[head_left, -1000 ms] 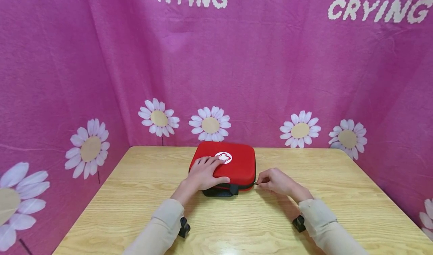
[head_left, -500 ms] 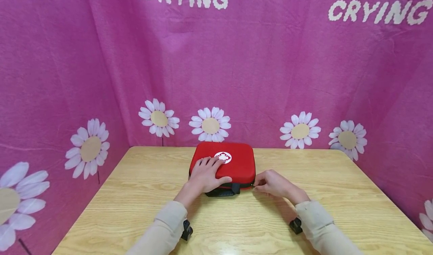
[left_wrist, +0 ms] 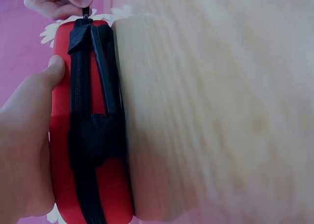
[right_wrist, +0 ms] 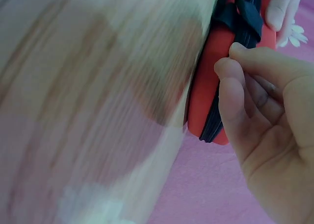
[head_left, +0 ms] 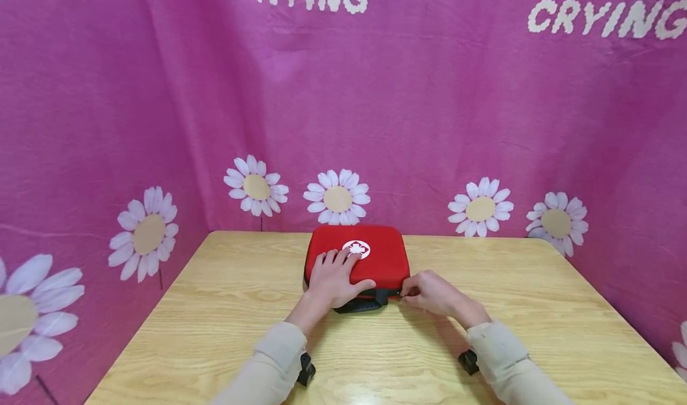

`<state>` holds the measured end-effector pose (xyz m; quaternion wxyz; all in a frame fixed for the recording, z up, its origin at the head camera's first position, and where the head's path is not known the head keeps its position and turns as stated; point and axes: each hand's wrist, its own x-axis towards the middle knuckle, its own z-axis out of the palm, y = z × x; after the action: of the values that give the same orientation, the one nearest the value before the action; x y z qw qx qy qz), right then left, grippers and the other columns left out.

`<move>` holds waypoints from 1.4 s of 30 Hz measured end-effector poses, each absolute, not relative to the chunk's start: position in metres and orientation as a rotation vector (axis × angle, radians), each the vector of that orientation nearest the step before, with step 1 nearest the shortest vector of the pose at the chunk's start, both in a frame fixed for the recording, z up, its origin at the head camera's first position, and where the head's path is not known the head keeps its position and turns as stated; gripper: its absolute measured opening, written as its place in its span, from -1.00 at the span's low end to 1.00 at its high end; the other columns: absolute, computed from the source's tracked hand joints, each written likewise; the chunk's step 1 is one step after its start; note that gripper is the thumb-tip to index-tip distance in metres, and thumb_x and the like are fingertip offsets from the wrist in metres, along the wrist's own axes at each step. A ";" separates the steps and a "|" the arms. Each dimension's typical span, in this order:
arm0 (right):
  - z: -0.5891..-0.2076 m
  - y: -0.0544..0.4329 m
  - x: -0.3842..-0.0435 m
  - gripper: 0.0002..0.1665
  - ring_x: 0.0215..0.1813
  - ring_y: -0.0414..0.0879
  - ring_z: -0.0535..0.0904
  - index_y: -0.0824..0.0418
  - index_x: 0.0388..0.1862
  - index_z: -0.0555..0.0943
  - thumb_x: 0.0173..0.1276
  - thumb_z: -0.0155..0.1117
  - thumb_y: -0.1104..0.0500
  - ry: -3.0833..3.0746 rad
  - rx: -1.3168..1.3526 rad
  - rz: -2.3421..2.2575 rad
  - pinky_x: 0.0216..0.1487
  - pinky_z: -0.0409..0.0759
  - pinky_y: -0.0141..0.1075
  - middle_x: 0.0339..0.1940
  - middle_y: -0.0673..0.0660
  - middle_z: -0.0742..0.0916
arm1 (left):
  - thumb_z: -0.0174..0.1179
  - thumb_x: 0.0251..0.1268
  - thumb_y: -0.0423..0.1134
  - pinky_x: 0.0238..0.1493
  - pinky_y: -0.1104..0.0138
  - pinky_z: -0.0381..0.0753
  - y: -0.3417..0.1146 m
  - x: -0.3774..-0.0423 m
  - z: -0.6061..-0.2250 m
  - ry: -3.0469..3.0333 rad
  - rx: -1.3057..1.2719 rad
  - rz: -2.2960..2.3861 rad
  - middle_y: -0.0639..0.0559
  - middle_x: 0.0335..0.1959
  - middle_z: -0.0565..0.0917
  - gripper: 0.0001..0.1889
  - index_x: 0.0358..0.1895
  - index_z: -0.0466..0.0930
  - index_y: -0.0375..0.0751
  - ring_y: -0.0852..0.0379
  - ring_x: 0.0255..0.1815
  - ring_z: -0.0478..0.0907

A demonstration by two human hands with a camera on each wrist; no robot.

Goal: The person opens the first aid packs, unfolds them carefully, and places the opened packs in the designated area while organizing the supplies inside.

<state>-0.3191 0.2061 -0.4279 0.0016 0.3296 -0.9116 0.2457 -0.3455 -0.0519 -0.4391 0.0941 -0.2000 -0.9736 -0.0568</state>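
Note:
A red first-aid case (head_left: 383,256) with a white cross emblem lies closed-lidded near the table's far edge. Spread across its lid is my left hand (head_left: 334,280), fingers extended and thumb along the front edge. My right hand (head_left: 433,293) is at the front right corner, thumb and index finger pinching the zipper pull (left_wrist: 86,12). In the left wrist view the black zipper (left_wrist: 79,87) runs along the case's side, beside the black carry handle (left_wrist: 104,74). The right wrist view shows the fingertips right on the zipper band, hiding the pull.
The case rests on a light wood-grain table (head_left: 537,327). Behind and on both sides hangs a pink cloth (head_left: 408,107) printed with white daisies and lettering. Each wrist bears a small black device (head_left: 469,362) below a pale sleeve (head_left: 496,345).
My right hand has moved slightly left with the zipper pull, round the case's front right corner onto its front side. The left hand stays on the lid.

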 end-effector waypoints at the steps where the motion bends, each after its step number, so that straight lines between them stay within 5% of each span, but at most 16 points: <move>1: -0.428 0.205 -0.319 -0.92 -0.65 -0.41 0.43 0.17 -0.45 0.70 0.23 0.42 0.29 -2.864 1.032 0.758 -0.49 0.47 -0.45 -0.62 -0.12 0.63 | -0.08 0.21 0.51 0.44 -0.08 0.17 -0.051 -0.345 -0.440 -2.889 -0.591 -0.169 -0.02 0.50 0.29 -0.14 0.50 0.22 0.16 -0.10 0.45 0.23; 16: -0.431 0.189 -0.318 -0.81 -0.51 -0.38 0.34 0.09 -0.56 0.66 0.17 0.46 0.30 -2.729 1.095 0.577 -0.46 0.39 -0.48 -0.62 -0.19 0.58 | -0.12 0.22 0.54 0.41 -0.08 0.18 -0.042 -0.346 -0.443 -2.880 -0.520 -0.122 -0.03 0.44 0.32 -0.14 0.52 0.21 0.18 -0.10 0.39 0.26; 24: -0.431 0.201 -0.322 -0.90 -0.52 -0.35 0.38 0.13 -0.45 0.69 0.23 0.42 0.27 -2.852 1.026 0.708 -0.46 0.42 -0.45 -0.56 -0.15 0.62 | -0.08 0.21 0.53 0.37 -0.10 0.22 -0.037 -0.338 -0.435 -2.890 -0.521 -0.057 -0.08 0.39 0.37 -0.13 0.49 0.25 0.11 -0.10 0.34 0.30; 42: -0.432 0.234 -0.344 -0.88 -0.62 -0.34 0.42 0.18 -0.45 0.63 0.26 0.25 0.35 -2.854 0.843 0.770 -0.52 0.42 -0.42 -0.65 -0.06 0.60 | 0.18 0.17 0.36 0.53 0.03 0.13 -0.097 -0.358 -0.407 -2.923 -1.133 -0.441 0.11 0.44 0.38 -0.33 0.35 0.47 0.22 0.05 0.50 0.21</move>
<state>-0.3438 0.2338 -0.4316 0.0338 0.2741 -0.9279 0.2503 -0.3577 -0.0968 -0.4068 -0.0119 -0.3578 -0.9232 -0.1394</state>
